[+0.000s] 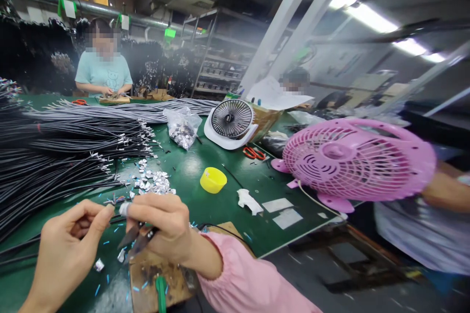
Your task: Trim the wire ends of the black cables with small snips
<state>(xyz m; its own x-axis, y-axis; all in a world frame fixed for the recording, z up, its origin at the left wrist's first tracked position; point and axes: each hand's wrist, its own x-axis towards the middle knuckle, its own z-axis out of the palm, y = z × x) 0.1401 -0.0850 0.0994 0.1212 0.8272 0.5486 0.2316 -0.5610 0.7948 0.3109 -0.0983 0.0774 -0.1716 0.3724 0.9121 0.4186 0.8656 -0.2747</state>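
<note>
My left hand (68,242) is pinched around a cable end, and thin coloured wires (116,200) fan out beyond its fingertips. Close against it, my right hand (167,227) is closed on scissors (136,245). Their dark blades point down and to the left, and the handles are hidden in the palm. White wrapping (125,208) covers a fingertip of that hand. Beneath the blades sits a worn wooden block (147,279) with a green-handled tool (160,291) on it. Blue clippings and foil scraps (156,183) lie scattered around.
Bundles of black cables (73,156) cover the left of the green table (191,215). A yellow ring (213,180), orange-handled scissors (254,153), a white fan (231,124), a bag (183,129) and a large pink fan (338,161) stand further off. A co-worker (105,71) sits opposite.
</note>
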